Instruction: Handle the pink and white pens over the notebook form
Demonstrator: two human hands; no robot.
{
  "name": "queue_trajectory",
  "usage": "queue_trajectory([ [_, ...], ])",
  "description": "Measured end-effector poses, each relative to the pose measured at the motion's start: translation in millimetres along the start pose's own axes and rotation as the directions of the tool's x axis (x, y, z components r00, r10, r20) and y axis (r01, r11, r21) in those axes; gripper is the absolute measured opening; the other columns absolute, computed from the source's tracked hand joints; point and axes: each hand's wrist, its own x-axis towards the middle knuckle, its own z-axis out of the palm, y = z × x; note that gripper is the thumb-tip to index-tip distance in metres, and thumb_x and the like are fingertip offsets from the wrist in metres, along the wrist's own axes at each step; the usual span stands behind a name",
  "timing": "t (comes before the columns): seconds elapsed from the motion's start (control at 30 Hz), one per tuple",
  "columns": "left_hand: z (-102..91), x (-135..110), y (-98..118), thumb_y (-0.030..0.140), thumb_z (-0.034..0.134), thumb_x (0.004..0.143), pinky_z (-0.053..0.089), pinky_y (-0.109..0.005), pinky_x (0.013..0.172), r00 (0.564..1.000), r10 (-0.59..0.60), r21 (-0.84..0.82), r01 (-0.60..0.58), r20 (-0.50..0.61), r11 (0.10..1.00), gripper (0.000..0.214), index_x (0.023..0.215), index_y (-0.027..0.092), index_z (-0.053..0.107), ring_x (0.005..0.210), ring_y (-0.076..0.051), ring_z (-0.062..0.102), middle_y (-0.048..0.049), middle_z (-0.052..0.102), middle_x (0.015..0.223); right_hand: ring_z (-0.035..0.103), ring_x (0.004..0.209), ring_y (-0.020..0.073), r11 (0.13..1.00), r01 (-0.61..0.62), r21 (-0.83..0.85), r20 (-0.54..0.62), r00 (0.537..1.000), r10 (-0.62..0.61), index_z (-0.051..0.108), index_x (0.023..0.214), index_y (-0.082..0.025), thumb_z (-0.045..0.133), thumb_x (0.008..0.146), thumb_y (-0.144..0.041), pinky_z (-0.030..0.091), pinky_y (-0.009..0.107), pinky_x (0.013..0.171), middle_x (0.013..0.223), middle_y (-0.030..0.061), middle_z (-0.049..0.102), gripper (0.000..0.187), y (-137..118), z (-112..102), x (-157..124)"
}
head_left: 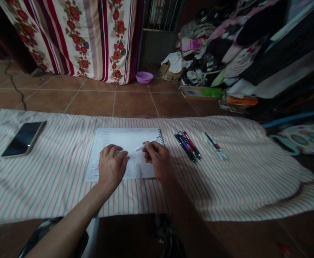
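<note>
A spiral-bound notebook [123, 138] lies on the striped cloth, its coil along the right edge and faint print on its left part. My left hand [111, 163] rests on the page with bent fingers apart, holding nothing. Between the thumb and fingers of my right hand [158, 157] is a slim white pen [140, 147], slanted over the page. Its dark-tipped end points up to the right, and the lower end is close to the paper. Whether that end touches the paper I cannot tell.
Several pens [187, 146] lie together right of the notebook, with a light-coloured pen [214, 146] beyond. A phone [24, 139] lies at the left of the striped cloth [65, 168]. On the tiled floor stand a purple basin [144, 77] and heaped clothes [199, 53].
</note>
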Motion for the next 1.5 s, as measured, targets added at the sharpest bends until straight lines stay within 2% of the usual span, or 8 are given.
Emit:
queue_trajectory([
  [0.37,-7.9,-1.4,0.8,0.034,0.059,0.081,0.042,-0.044,0.085,0.998,0.036,-0.056,-0.038,-0.048,0.998,0.019,0.091,0.020,0.069,0.100,-0.027,0.052,-0.0074,0.067,0.095,0.048,0.044,0.0066,1.000,0.011,-0.024,-0.010,1.000,-0.012,0.061,0.067,-0.016,0.063,0.070,-0.041,0.037,0.017,0.036,0.057,-0.0018,0.059,0.026,2.9,-1.1,1.6],
  [0.63,-17.9,-0.9,5.2,0.029,0.056,0.084,0.040,-0.046,0.088,0.988,0.063,-0.160,-0.086,-0.143,0.983,0.017,0.094,0.019,0.065,0.096,-0.025,0.054,-0.0065,0.069,0.089,0.045,0.040,0.0063,0.994,0.046,-0.100,0.119,0.992,-0.034,0.058,0.060,-0.017,0.061,0.072,-0.043,0.037,0.018,0.037,0.050,-0.0035,0.054,0.029,6.3,3.8,-3.0],
  [0.83,-23.5,0.1,10.2,0.030,0.054,0.085,0.034,-0.049,0.098,0.993,0.063,-0.204,-0.083,-0.104,0.975,0.015,0.088,0.021,0.066,0.089,-0.022,0.059,-0.0023,0.070,0.079,0.042,0.037,0.0059,0.990,0.057,-0.128,0.271,0.962,-0.021,0.057,0.058,-0.017,0.059,0.073,-0.040,0.035,0.019,0.039,0.042,-0.0063,0.047,0.028,4.2,10.4,-10.4],
  [1.0,-25.2,-1.7,10.2,0.027,0.053,0.086,0.035,-0.048,0.099,0.995,0.044,-0.211,-0.061,-0.085,0.976,0.016,0.081,0.021,0.067,0.075,-0.017,0.059,0.0003,0.066,0.069,0.043,0.039,0.0055,0.996,0.026,-0.091,0.319,0.948,0.004,0.062,0.066,-0.016,0.061,0.072,-0.039,0.036,0.019,0.039,0.045,-0.0061,0.049,0.024,11.2,12.9,-11.1],
  [1.1,-26.0,-2.4,8.6,0.025,0.053,0.085,0.037,-0.046,0.098,0.993,0.022,-0.190,-0.043,-0.113,0.981,0.015,0.079,0.020,0.065,0.071,-0.016,0.058,0.0013,0.065,0.066,0.049,0.045,0.0067,1.000,-0.026,-0.014,0.298,0.954,0.029,0.065,0.074,-0.016,0.065,0.069,-0.039,0.039,0.019,0.041,0.056,-0.0029,0.058,0.024,9.7,12.8,-11.8],
  [1.23,-26.2,-3.5,6.7,0.024,0.054,0.085,0.037,-0.045,0.097,0.989,0.020,-0.167,-0.044,-0.146,0.985,0.013,0.077,0.020,0.064,0.069,-0.015,0.057,0.0015,0.064,0.067,0.055,0.053,0.0083,0.997,-0.045,0.060,0.189,0.981,0.033,0.065,0.075,-0.016,0.067,0.068,-0.039,0.041,0.018,0.041,0.068,0.0002,0.063,0.024,3.2,9.8,-12.0],
  [1.37,-25.4,-5.5,7.0,0.024,0.054,0.085,0.038,-0.045,0.097,0.991,0.006,-0.162,-0.028,-0.134,0.986,0.013,0.078,0.021,0.064,0.072,-0.016,0.058,0.0008,0.064,0.069,0.056,0.054,0.0094,0.994,-0.026,0.103,0.072,0.997,0.019,0.066,0.076,-0.017,0.070,0.065,-0.037,0.040,0.017,0.039,0.065,0.0001,0.064,0.023,2.4,8.1,-9.8],
  [1.5,-25.5,-6.8,9.7,0.024,0.053,0.085,0.038,-0.045,0.096,0.993,0.007,-0.169,-0.028,-0.118,0.985,0.014,0.077,0.021,0.064,0.071,-0.017,0.058,0.0008,0.064,0.068,0.056,0.053,0.0094,0.993,0.000,0.120,0.024,1.000,-0.002,0.067,0.077,-0.017,0.070,0.064,-0.036,0.040,0.017,0.038,0.064,-0.0001,0.063,0.023,3.5,9.0,-8.9],
])
